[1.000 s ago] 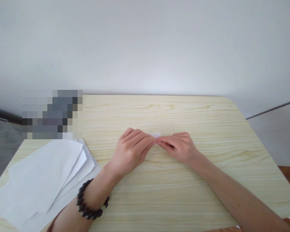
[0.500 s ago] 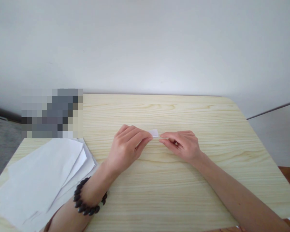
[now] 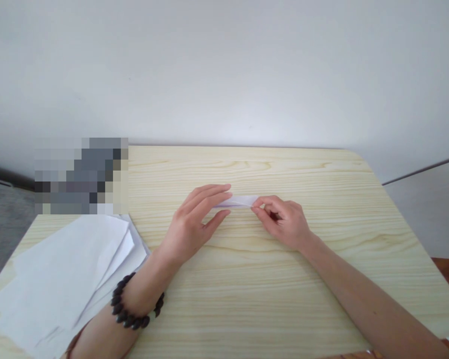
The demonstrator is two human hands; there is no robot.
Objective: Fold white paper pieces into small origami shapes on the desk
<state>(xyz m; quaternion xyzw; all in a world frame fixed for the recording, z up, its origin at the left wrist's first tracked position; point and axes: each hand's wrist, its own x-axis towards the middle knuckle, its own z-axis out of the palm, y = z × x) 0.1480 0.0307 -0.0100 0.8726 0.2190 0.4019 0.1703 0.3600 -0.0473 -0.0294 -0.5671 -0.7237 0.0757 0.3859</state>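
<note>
A narrow folded strip of white paper spans the gap between my two hands above the middle of the table. Its right end is pinched between the thumb and forefinger of my right hand. My left hand is around the strip's left end with thumb and fingers apart; those fingers partly cover that end. A dark bead bracelet circles my left wrist.
Loose white paper sheets lie overlapping at the left of the light wood table. Behind them is a pixelated dark object. A pale wall rises along the table's back edge.
My left thumb and fingers have parted from their pinch. My right fingertips, which were just off the paper's end, now grip it. More of the strip shows.
</note>
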